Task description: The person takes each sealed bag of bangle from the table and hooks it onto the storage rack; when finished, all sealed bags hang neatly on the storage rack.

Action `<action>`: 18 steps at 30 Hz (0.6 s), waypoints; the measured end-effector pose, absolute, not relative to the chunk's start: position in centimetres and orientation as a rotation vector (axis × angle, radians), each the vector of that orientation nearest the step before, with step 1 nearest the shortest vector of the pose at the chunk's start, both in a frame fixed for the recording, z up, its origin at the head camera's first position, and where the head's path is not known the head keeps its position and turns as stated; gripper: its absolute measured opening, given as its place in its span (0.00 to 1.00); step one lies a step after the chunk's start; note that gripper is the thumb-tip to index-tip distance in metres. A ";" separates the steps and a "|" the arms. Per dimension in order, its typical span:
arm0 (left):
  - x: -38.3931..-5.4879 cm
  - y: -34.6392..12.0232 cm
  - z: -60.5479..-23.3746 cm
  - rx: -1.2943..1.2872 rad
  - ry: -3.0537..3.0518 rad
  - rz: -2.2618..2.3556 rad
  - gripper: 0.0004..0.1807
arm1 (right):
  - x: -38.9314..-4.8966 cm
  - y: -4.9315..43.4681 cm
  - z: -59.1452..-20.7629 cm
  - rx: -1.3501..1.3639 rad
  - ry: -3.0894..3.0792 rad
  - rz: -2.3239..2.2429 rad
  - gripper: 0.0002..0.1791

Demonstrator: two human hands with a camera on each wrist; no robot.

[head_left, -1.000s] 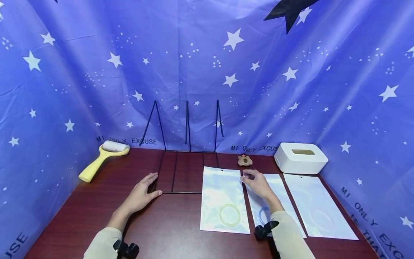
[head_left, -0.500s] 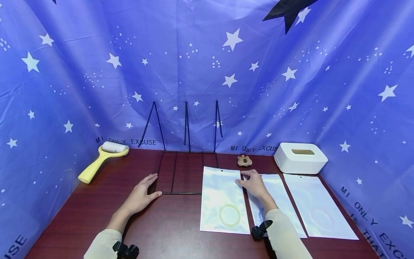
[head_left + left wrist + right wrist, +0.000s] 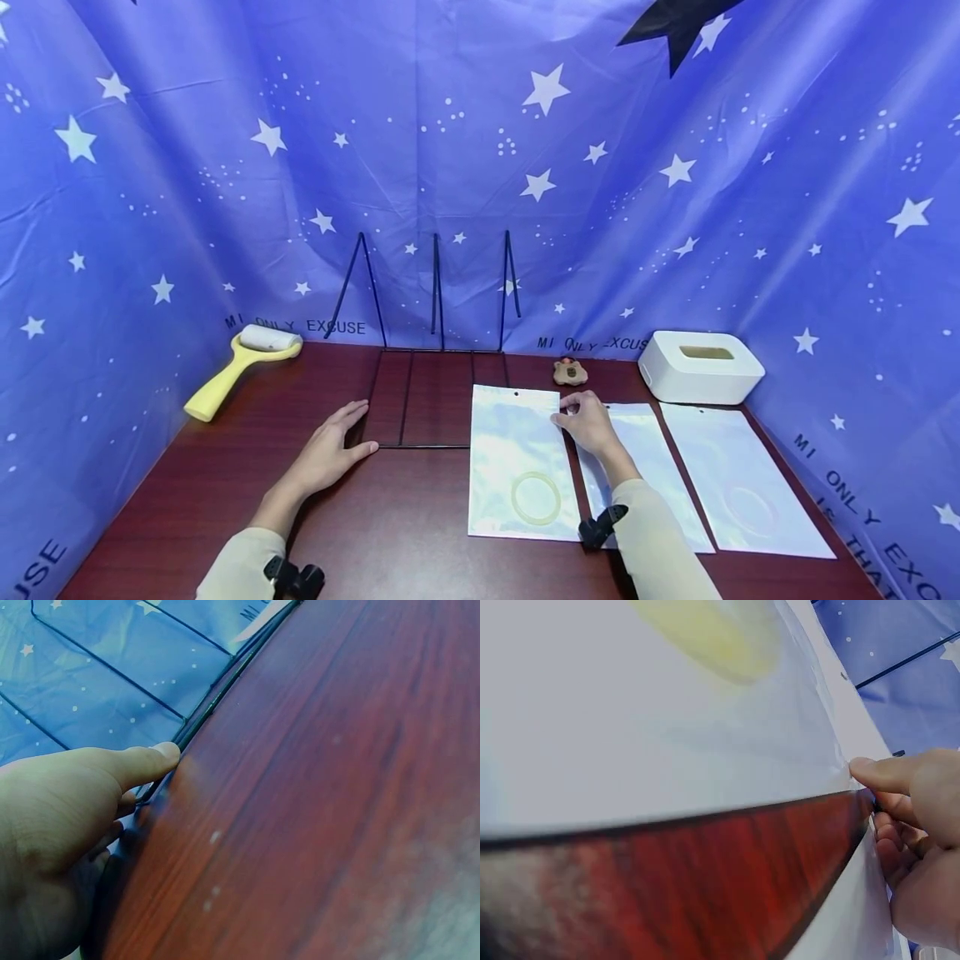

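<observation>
A dark red wooden surface point(image 3: 420, 533) fills the lower half of the head view, closed in by a blue cloth backdrop point(image 3: 480, 167) printed with white stars.

Left of centre, the left hand point(image 3: 326, 454) lies palm down on the wood, fingers straight and slightly spread, holding nothing. The left wrist view shows its thumb tip point(image 3: 161, 754) touching the front edge of a black wire rack point(image 3: 435, 392), whose flat base lies on the surface at centre and whose three thin uprights rise against the cloth.

Right of centre, the right hand point(image 3: 588, 423) rests at the gap between two white pouches. Its fingers are curled. In the right wrist view the thumb tip point(image 3: 870, 772) meets the right edge of the middle-frame pouch point(image 3: 519, 462), with the other fingers tucked under; whether they actually pinch the edge cannot be told. This pouch lies flat just right of the rack and shows a pale yellow ring point(image 3: 536, 497) near its lower end.

A second pouch point(image 3: 652, 475) lies under the right wrist, and a third pouch point(image 3: 742, 483) sits further right. Behind them stand a white box point(image 3: 701, 367) with a slot on top and a small brown figure point(image 3: 570, 372). At far left lies a yellow-handled lint roller point(image 3: 240, 367).
</observation>
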State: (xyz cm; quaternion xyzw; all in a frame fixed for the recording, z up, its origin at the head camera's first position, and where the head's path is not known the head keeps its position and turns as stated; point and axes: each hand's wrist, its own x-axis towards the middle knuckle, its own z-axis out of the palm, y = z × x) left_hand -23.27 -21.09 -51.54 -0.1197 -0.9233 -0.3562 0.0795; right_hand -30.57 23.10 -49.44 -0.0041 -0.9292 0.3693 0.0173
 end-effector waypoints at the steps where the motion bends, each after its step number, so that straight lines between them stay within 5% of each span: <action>1: -23.3 -21.1 -51.5 -0.358 -2.762 -1.067 0.40 | -30.5 23.1 -49.5 -0.017 -2.881 1.154 0.12; 18: -23.1 -21.2 -51.3 -0.334 -2.765 -1.091 0.39 | -29.5 24.4 -46.8 0.158 -2.728 1.288 0.07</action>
